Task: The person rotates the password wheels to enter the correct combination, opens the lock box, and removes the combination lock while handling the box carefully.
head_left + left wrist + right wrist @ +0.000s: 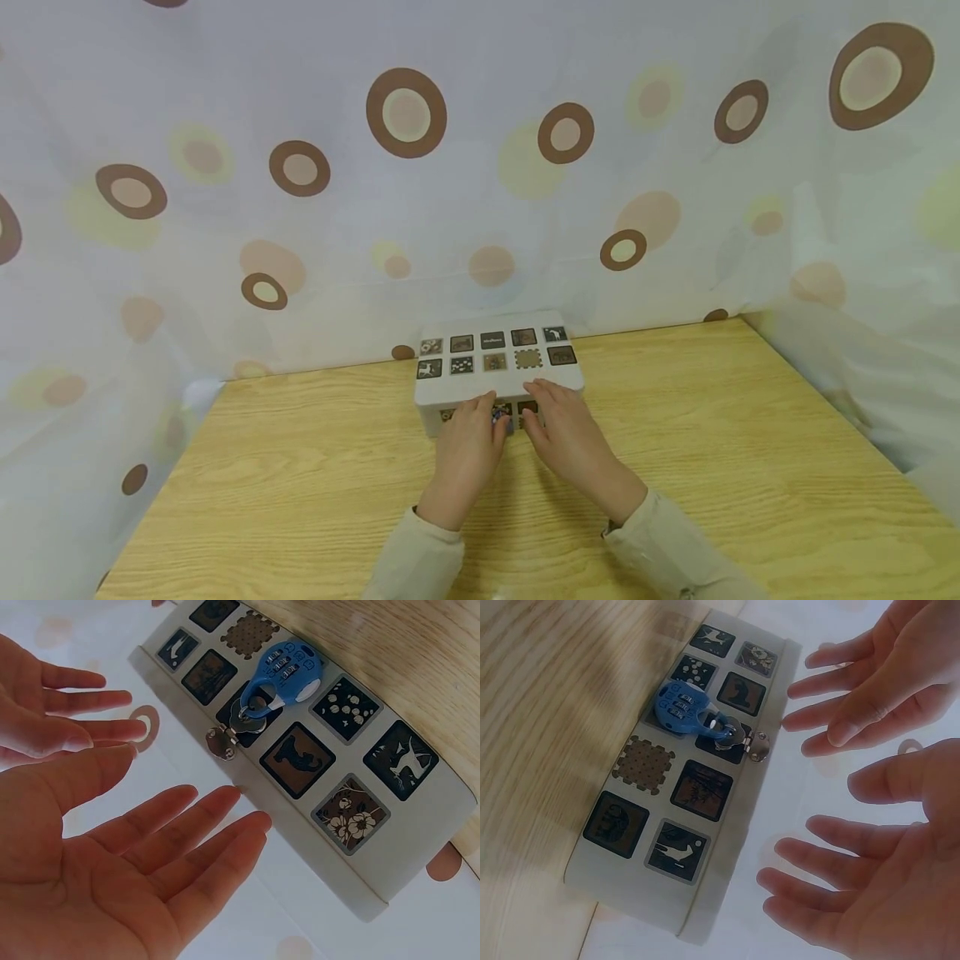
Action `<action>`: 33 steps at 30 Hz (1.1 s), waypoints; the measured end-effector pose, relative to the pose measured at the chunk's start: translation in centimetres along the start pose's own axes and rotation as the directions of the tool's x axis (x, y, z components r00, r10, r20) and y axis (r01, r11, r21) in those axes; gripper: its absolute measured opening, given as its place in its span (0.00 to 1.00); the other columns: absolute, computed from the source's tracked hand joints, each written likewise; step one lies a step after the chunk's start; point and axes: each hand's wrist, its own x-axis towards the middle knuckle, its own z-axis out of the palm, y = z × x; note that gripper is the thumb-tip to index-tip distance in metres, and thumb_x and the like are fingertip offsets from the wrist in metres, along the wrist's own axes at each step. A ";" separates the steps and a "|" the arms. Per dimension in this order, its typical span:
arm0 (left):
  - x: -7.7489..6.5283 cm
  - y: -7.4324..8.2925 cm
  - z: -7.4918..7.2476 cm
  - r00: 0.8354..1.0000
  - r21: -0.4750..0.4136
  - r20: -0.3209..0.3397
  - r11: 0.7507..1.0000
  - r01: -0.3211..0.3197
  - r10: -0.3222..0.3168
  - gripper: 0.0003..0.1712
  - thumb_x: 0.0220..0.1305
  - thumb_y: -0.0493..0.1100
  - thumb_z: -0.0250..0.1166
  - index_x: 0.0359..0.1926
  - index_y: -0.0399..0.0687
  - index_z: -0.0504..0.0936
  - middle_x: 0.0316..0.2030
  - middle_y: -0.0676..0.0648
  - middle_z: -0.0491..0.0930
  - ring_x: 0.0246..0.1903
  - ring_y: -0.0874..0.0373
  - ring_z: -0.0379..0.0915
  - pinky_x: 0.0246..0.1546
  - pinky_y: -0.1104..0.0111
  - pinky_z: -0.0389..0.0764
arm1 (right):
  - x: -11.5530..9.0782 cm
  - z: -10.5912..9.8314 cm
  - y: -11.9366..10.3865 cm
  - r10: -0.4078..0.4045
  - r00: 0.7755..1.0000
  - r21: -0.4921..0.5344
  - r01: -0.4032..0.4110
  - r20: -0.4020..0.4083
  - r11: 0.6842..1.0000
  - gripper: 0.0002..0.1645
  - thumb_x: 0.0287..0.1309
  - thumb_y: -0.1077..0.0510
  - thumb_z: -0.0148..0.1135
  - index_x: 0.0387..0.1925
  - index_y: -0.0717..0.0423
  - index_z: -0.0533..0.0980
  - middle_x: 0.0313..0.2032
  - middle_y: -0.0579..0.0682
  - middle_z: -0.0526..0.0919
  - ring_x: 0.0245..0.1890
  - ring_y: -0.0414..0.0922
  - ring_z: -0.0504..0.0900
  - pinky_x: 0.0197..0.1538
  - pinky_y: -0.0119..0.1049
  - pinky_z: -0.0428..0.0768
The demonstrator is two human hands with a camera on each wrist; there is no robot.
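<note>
Blue combination padlock hooked on metal clasp, front of white box.
Left hand at box front, left of centre, fingers extended, slightly spread. Right hand at box front, right of centre, likewise extended. Can't tell if either touches box. Wooden worktop under box.

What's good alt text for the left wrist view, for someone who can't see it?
A blue combination padlock is hooked through the metal clasp of a white box patterned with square pictures. The open left hand and right hand are stretched toward it.
</note>
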 end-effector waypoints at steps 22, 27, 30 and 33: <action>0.0 -0.1 0.2 0.999 -0.003 0.038 1.000 0.024 -0.024 0.20 0.68 0.45 0.61 0.54 0.36 0.77 0.46 0.37 0.80 0.45 0.44 0.79 0.43 0.54 0.80 | 0.0 1.0 0.1 0.019 0.999 -0.014 -0.018 0.050 1.000 0.22 0.63 0.62 0.59 0.56 0.71 0.72 0.54 0.67 0.75 0.56 0.62 0.74 0.58 0.55 0.71; 0.1 -0.2 0.3 0.999 -0.009 0.040 1.000 0.022 -0.021 0.19 0.68 0.45 0.61 0.53 0.35 0.77 0.44 0.38 0.81 0.43 0.45 0.79 0.41 0.55 0.80 | 0.0 1.2 0.2 0.004 0.999 -0.017 -0.003 0.042 1.000 0.22 0.63 0.62 0.59 0.55 0.71 0.72 0.54 0.67 0.75 0.55 0.62 0.74 0.58 0.56 0.71; 0.1 -0.3 0.4 0.999 -0.012 0.038 1.000 0.022 -0.021 0.19 0.67 0.45 0.61 0.52 0.36 0.77 0.44 0.38 0.81 0.43 0.45 0.79 0.41 0.55 0.80 | 0.0 1.3 0.2 -0.005 0.999 -0.021 0.005 0.033 1.000 0.22 0.63 0.62 0.59 0.55 0.71 0.72 0.54 0.67 0.76 0.55 0.62 0.74 0.58 0.56 0.71; 0.2 -0.3 0.5 0.999 -0.015 0.041 1.000 0.020 -0.020 0.19 0.67 0.44 0.61 0.53 0.36 0.77 0.45 0.38 0.81 0.43 0.45 0.79 0.41 0.55 0.80 | 0.0 1.4 0.1 -0.005 0.999 -0.023 0.006 0.032 1.000 0.22 0.63 0.62 0.59 0.55 0.71 0.72 0.53 0.67 0.76 0.56 0.62 0.74 0.59 0.55 0.71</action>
